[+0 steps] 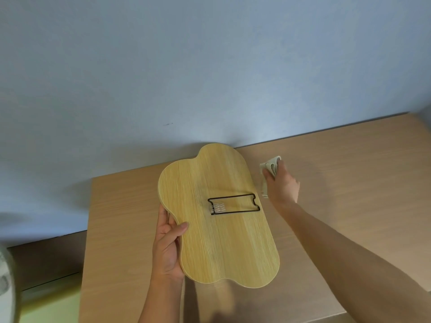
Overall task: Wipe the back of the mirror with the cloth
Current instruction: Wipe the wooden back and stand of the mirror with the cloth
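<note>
The mirror point(217, 241) shows its back to me: a wavy, cloud-shaped panel of light wood grain with a black wire stand point(234, 203) folded flat on it. My left hand point(168, 248) grips its left edge, thumb on the wood, and holds it tilted above the table. To the right of the mirror a small white cloth point(268, 169) lies on the table. My right hand point(283, 183) rests on the cloth with the fingers closed around it, apart from the mirror.
A light brown table point(349, 183) stands against a blue wall point(210, 66). A lower brown surface point(46, 264) and a pale green patch point(51, 304) lie at the lower left, with a whitish round object point(5, 283) at the left edge.
</note>
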Demonstrator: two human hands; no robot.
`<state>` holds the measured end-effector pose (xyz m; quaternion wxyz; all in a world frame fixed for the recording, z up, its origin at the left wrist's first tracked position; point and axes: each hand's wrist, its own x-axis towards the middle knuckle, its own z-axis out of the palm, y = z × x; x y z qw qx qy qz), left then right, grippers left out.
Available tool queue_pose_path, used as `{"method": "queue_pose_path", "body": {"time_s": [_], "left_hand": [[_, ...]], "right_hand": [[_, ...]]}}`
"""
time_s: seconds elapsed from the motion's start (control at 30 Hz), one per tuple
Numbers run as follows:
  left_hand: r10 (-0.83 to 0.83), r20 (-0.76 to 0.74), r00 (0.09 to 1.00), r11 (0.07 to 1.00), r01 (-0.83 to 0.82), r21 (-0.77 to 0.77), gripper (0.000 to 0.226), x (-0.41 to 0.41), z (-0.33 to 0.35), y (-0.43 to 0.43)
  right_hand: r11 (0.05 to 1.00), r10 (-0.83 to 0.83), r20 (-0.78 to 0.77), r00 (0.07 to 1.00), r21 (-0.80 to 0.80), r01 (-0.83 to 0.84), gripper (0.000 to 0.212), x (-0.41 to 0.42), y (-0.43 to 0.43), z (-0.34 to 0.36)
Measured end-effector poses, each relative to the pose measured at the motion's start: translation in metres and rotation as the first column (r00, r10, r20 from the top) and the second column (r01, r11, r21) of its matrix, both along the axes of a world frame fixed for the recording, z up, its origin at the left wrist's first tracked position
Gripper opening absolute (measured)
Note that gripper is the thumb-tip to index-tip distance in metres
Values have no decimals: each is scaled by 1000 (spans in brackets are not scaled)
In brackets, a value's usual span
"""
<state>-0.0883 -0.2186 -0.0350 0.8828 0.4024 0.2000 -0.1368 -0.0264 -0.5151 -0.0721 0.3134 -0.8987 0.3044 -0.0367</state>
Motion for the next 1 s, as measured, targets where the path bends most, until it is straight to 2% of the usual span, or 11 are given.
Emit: {"method": "queue_pose_path", "body": {"time_s": [0.1, 0.17, 0.2, 0.3, 0.43, 0.57, 0.67, 0.73, 0.8, 0.87, 1.0], "left_hand": [[-4, 1, 1000, 1000, 4, 9, 82, 0, 0, 0], [5, -1, 1000, 1000, -5, 10, 82, 0, 0, 0], [11, -1, 1000, 1000, -11, 7, 83, -1, 0, -1], [2, 17, 1000, 1000, -2, 5, 84, -2, 3, -2], [8, 10, 1000, 1000, -8, 11, 85, -1, 6, -5], [5, 0, 1000, 1000, -5, 18, 83, -1, 7, -4], [7, 7, 1000, 1000, -7, 13, 85, 0, 8, -4], [-2, 24, 1000, 1000, 2, 9, 86, -1, 8, -5], [-7, 37, 999, 1000, 7, 3, 85, -1, 8, -5], [0, 24, 1000, 1000, 0, 1, 85, 0, 9, -6], [13, 28, 1000, 1000, -13, -7, 83, -1, 13, -9]], "right_hand": [[948, -9, 135, 991, 316, -34, 40, -9, 24, 36], [824, 74, 169, 983, 544, -155, 27, -22, 58, 52], [782, 141, 186, 972, 582, -224, 21, -28, 74, 55], [764, 250, 212, 945, 556, -327, 18, -43, 103, 48], [838, 139, 82, 987, 522, -161, 26, -51, 75, 25], [960, 45, -62, 997, 279, -26, 37, -60, 25, -8], [995, 81, -91, 993, 70, -75, 29, -63, -1, -20], [997, 81, -47, 996, 21, -80, 24, -63, -6, -14], [997, 62, 45, 997, 51, -64, 31, -61, -1, 0], [976, 67, 131, 989, 197, -92, 35, -58, 17, 24], [790, 187, 235, 954, 542, -288, 23, -55, 74, 60]]}}
